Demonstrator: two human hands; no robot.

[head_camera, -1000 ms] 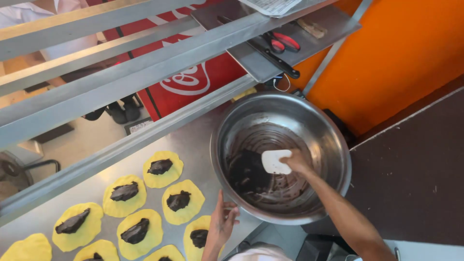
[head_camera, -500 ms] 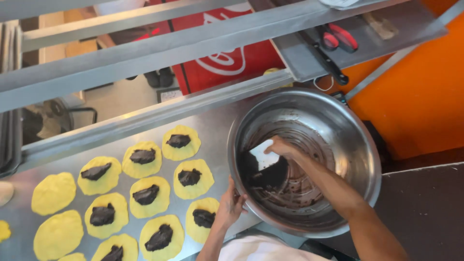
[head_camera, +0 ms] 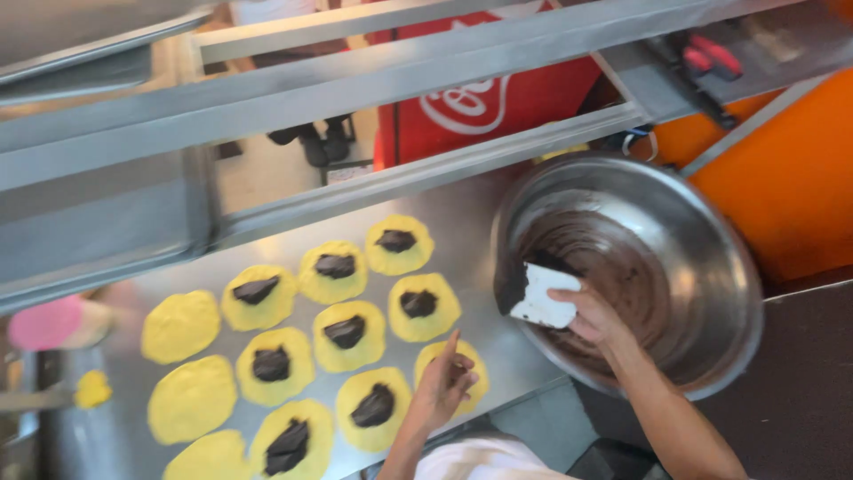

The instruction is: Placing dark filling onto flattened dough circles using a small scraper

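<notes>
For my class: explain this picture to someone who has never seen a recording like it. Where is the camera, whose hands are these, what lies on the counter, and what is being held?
There is no machine here. One camera sits on a person's head and looks down, so the two bare hands at the bottom are that person's own.

The right hand holds a white scraper, smeared with dark paste, inside a large steel bowl whose inside is coated with the same dark filling.

The left hand holds nothing; it hovers over the steel counter, one finger raised, above a yellow dough round.

Many such flat yellow rounds lie in rows on the counter. Most carry a dark dab of filling in the middle; a few on the left, such as a plain round, are bare.

Metal rails cross the top of the view.
</notes>
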